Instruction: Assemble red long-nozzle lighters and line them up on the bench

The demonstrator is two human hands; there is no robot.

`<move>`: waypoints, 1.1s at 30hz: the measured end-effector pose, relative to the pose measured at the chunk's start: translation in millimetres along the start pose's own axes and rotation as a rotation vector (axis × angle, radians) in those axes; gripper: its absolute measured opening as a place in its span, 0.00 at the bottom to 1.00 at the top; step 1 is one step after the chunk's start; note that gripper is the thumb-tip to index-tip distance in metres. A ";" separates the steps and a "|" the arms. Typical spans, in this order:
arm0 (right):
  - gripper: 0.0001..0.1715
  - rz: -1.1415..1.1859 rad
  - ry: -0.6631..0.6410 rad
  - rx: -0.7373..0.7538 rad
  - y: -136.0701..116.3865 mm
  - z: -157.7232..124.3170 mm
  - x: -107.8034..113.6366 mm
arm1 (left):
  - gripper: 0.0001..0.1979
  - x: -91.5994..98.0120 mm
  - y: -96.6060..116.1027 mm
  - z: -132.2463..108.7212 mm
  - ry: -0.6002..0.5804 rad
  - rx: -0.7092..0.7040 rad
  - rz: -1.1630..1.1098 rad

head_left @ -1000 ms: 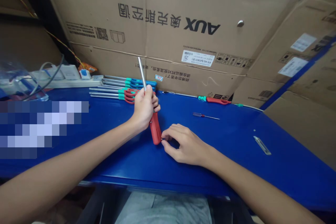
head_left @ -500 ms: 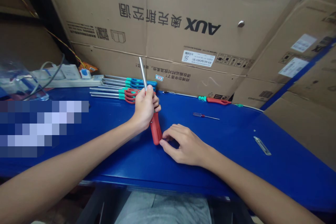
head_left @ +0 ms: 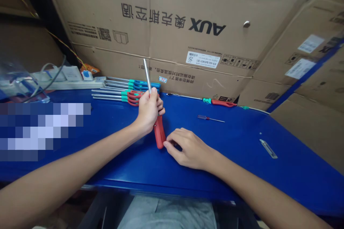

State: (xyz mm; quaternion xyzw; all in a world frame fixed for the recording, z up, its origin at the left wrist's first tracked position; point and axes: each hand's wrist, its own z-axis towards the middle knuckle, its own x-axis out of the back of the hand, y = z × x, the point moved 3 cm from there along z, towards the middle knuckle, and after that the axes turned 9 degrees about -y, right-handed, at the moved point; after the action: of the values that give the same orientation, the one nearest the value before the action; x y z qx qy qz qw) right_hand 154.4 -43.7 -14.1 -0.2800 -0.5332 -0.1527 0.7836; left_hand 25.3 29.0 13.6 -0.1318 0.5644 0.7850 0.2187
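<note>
My left hand [head_left: 149, 111] is wrapped round a long-necked lighter [head_left: 159, 134]. Its metal tube points up and away from me, and its red handle slants down toward the front of the table; my fingers hide the part between. At the handle's lower right end, my right hand [head_left: 186, 148] is closed in a pinch, thumb and forefinger against or right beside the red edge. Whatever lies between those fingertips is too small to make out. Behind my left hand lie several red lighters [head_left: 131, 96] and blue lighters [head_left: 145, 85] with metal tubes pointing left.
A small screwdriver [head_left: 211, 118] and a clear, flat piece [head_left: 268, 149] lie on the blue table [head_left: 120, 171] to the right. Another red lighter [head_left: 223, 103] rests along the cardboard wall [head_left: 166, 46]. At the back left, a power strip [head_left: 67, 84] carries plugs and cables.
Hardly anything differs. The lighter and both hands have shifted very slightly, with the grips unchanged.
</note>
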 end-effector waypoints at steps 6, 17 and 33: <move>0.06 0.024 -0.009 0.055 0.4 -1.2 0.5 | 0.23 0.5 -0.7 0.6 0.005 0.006 0.006; 0.09 -0.003 -0.021 -0.001 -1.1 0.7 -1.6 | 0.23 -0.1 -5.6 -2.4 0.002 0.035 0.005; 0.07 0.004 -0.075 -0.016 -2.2 2.0 -3.7 | 0.22 -0.6 -5.9 -2.4 0.001 0.057 0.005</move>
State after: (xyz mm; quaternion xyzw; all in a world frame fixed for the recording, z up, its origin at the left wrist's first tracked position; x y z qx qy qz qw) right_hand 150.3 -44.4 -16.4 -0.2927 -0.5603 -0.1448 0.7612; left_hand 28.6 28.3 8.2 -0.1247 0.5870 0.7691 0.2201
